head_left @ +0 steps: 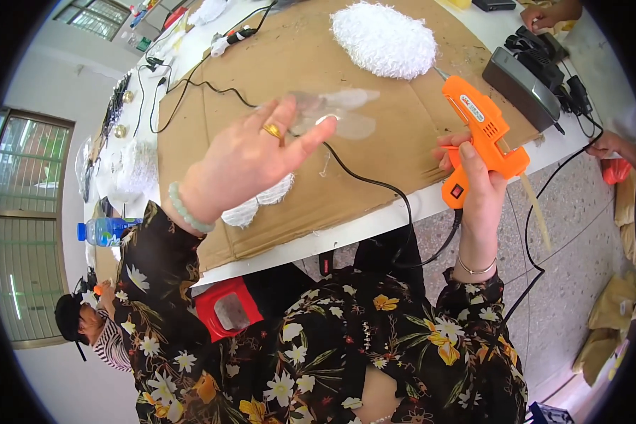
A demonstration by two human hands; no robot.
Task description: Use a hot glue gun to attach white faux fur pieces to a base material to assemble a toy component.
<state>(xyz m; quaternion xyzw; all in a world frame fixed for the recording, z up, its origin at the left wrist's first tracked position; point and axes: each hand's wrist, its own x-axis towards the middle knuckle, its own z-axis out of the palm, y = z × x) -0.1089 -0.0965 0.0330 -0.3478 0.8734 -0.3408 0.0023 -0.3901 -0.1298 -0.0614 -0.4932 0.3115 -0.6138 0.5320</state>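
My right hand [479, 173] is wrapped round the handle of an orange hot glue gun [477, 116], its nozzle pointing up and left. A pale glue stick [537, 212] sticks out of the gun's back end. Over the cardboard my left hand [251, 155] pinches a clear, wing-like plastic piece [353, 126] between thumb and fingers; part of it is hidden behind the hand. A fluffy white oval form [384, 40] lies on the cardboard, just beyond the nozzle. Smaller white textured pieces [261, 201] show partly from under my left wrist.
Cardboard [417, 134] covers much of the white table, crossed by a black cord [364, 180]. A black box [519, 88] stands at the right edge. A blue-capped bottle [106, 231] is at left, a red pouch [226, 311] on my lap. Another person's hand [544, 14] is at far right.
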